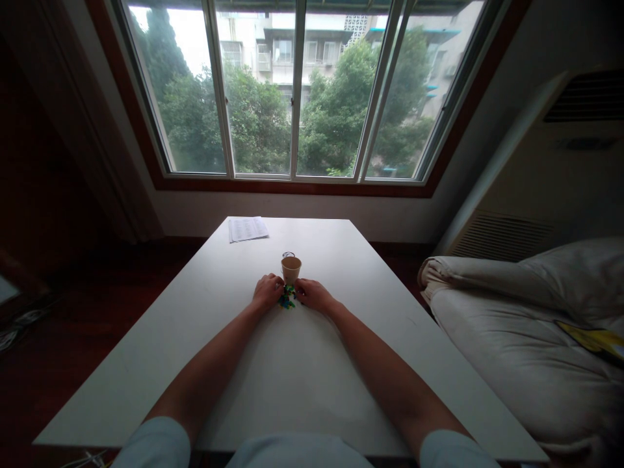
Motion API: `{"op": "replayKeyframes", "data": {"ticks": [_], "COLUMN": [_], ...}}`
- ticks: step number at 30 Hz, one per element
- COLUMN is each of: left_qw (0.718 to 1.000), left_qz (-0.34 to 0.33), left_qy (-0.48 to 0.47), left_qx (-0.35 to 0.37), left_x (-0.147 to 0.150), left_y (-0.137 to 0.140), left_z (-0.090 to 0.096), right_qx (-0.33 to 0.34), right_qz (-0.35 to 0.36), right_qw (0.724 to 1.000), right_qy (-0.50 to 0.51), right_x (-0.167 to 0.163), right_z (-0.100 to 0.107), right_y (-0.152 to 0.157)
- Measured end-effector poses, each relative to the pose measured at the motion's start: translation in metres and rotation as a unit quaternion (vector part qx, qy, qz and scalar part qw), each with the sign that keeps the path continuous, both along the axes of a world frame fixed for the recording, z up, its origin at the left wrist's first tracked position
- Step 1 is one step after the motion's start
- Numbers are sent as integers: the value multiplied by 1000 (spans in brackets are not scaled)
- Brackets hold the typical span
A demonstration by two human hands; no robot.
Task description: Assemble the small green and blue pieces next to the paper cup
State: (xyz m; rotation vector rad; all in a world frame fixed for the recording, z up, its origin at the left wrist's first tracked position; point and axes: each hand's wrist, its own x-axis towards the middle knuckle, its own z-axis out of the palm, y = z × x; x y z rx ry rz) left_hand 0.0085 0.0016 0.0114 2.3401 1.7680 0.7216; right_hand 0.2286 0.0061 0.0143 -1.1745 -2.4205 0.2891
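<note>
A paper cup (291, 272) stands upright on the white table (292, 370), its open mouth toward me. Just in front of it lies a small pile of green, blue and yellow pieces (286, 299), too small to name. My left hand (268, 291) rests at the left of the pile, fingers curled and fingertips at its edge. On the other side my right hand (314, 295) is closed, with its fingertips at the pile's right edge. Whatever either hand pinches is too small or hidden to make out.
Printed sheets (247, 229) lie at the table's far left corner. A thin looped dark item (288, 255) is behind the cup. To the right is a padded pale seat (487, 325). A wide window (292, 97) stands beyond the table.
</note>
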Motion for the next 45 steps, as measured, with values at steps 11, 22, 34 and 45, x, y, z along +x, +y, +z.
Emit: {"op": "replayKeyframes", "data": {"ticks": [11, 22, 34, 45], "left_qw": [1000, 1000, 1000, 1000], "left_qz": [6, 6, 4, 7], "left_qy": [-3, 1, 0, 2], "left_qx": [-8, -5, 0, -2], "left_x": [1, 1, 1, 1], "left_y": [-3, -3, 0, -2], "left_z": [4, 4, 1, 2], "right_qx": [12, 26, 30, 27], "right_qz": [-7, -9, -14, -18], "right_qw": [999, 998, 998, 998], "right_qy": [44, 50, 52, 46], "right_x": [-2, -5, -5, -5], "right_z": [10, 16, 9, 12], "right_y": [-10, -15, -12, -13]}}
